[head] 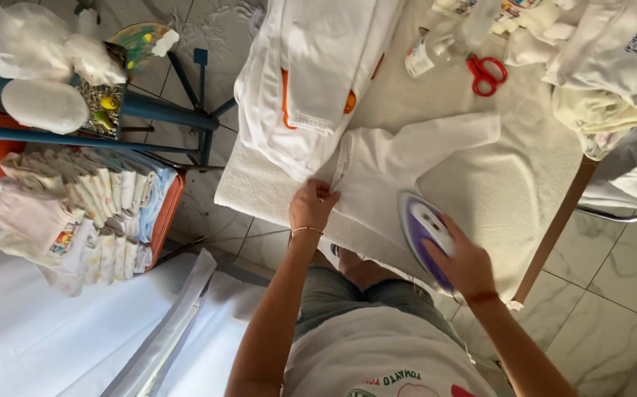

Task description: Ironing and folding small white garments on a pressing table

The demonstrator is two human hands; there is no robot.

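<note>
Nearest the camera, the person's own pale shirt front fills the bottom of the view, and both bare forearms reach up from it toward a padded table (524, 184) covered in white cloth. Closed around the handle of a purple and white iron (423, 231), the right hand (467, 263) grips it with the knuckles up, so the iron's pointed end juts up and to the left of the hand and rests on a small white garment (399, 165). That garment lies spread flat between the two hands, one sleeve stretching away up and to the right of the iron. Pressing down on the garment's near edge, the left hand (312, 206) has its fingers bent and pinching the fabric, a thin bracelet at the wrist. Just above the left hand lies a stack of folded white clothes (311, 66) with orange trim. Farther up and to the right of the right hand sit red-handled scissors (486, 73), with a clear spray bottle (436, 45) beside them. Beyond these, more pale garments (605, 73) are heaped at the table's far corner. Well to the left of the left hand, off the table, a row of folded baby clothes (83, 213) rests on an orange surface.
</note>
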